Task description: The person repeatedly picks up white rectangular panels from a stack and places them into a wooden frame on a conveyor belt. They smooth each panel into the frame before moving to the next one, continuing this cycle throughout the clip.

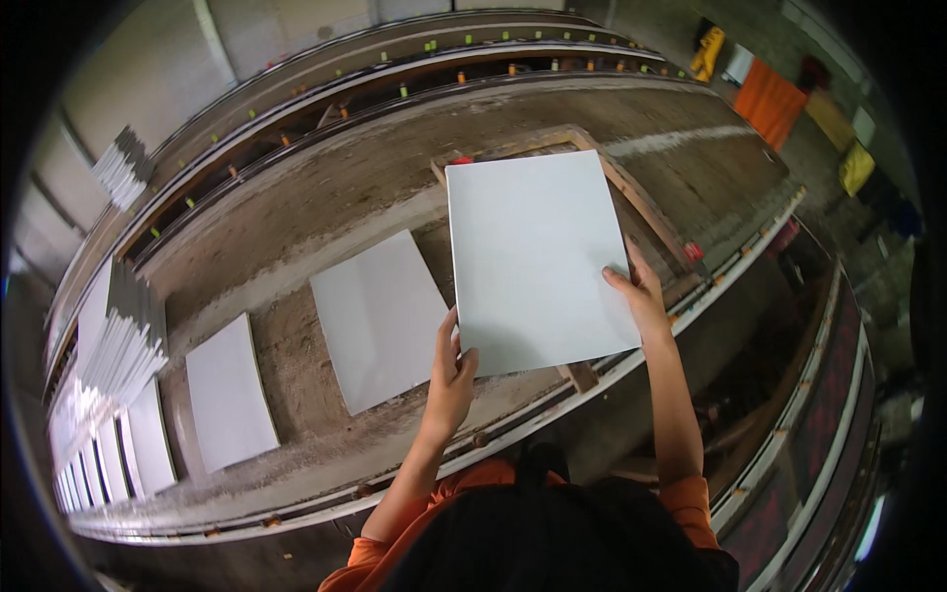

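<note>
A blank white rectangular panel (pixel 538 261), thin and stiff-looking, is held up between my two hands over the long table (pixel 296 380). My left hand (pixel 453 378) grips its lower left edge, thumb on the front face. On its right edge, my right hand (pixel 639 286) pinches it, the thumb also on the face and the other fingers mostly behind. Under and behind the panel lies a wooden frame (pixel 646 202), partly hidden by it. Just left of my left hand another white panel (pixel 380 321) lies flat on the table, with one more panel (pixel 234 393) farther left.
Several white panels continue in a row along the table's left end, beside a stack of panels (pixel 123 355). A second stack (pixel 123 168) stands farther back. Rails with green and orange clips (pixel 403 90) run along the tables beyond. Another long table edge (pixel 789 429) is at my right.
</note>
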### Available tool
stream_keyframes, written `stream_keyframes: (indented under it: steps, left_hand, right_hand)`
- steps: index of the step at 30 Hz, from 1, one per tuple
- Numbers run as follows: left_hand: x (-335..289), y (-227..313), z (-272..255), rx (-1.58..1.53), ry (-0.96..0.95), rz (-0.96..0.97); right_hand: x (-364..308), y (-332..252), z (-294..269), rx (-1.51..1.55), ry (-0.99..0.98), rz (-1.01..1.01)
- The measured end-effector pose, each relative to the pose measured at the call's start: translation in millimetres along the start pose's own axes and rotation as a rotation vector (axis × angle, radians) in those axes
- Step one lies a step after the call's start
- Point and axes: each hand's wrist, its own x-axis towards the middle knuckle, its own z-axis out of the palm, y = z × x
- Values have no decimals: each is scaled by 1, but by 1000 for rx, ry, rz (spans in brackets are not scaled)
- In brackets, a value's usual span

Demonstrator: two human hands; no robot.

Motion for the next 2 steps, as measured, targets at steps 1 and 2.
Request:
stream_keyframes:
  steps: [1, 2]
  left_hand:
    - [8, -1, 3, 30, 14, 32]
    - [17, -6, 5, 61, 28, 64]
  right_hand:
    - [15, 4, -3, 4, -20, -16]
    - [30, 11, -7, 8, -40, -32]
